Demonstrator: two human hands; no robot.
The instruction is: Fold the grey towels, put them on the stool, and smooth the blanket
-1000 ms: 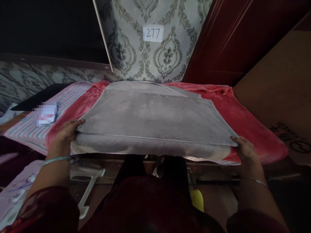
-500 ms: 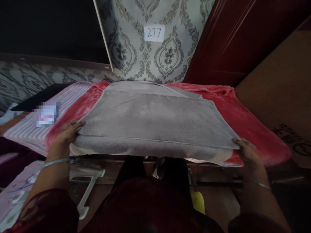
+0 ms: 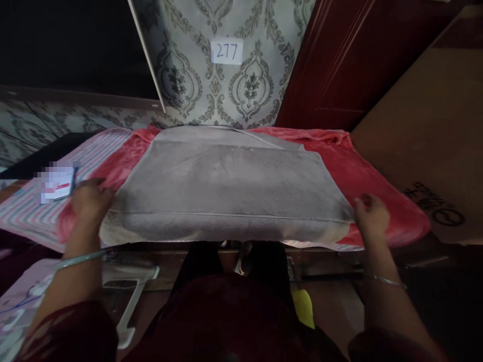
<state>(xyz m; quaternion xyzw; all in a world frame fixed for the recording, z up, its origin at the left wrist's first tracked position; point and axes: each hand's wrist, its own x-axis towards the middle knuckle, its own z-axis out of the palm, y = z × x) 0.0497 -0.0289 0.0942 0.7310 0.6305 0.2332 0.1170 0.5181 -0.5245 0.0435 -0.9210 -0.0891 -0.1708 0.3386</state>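
Note:
A grey towel (image 3: 230, 193) lies folded flat on a red plush blanket (image 3: 370, 176), its near edge hanging over the table's front. My left hand (image 3: 88, 201) is at the towel's near left corner, over the red blanket. My right hand (image 3: 372, 215) is at the near right corner, just off the towel's edge. Motion smears both hands, and their fingers look loosely curled. Whether either still grips the towel cannot be made out. Each wrist carries a thin bangle.
A pink striped cloth (image 3: 33, 211) with a blurred card (image 3: 55, 182) lies at the left. A white hanger (image 3: 132, 301) sits below the table edge. A cardboard box (image 3: 430, 151) stands at the right, a patterned wall with a "277" label (image 3: 226, 52) behind.
Both hands pinched the towel's near corners before. They have now shifted outward and slightly away from me, off the corners. The towel's front fold lies flatter. The view has shifted a little.

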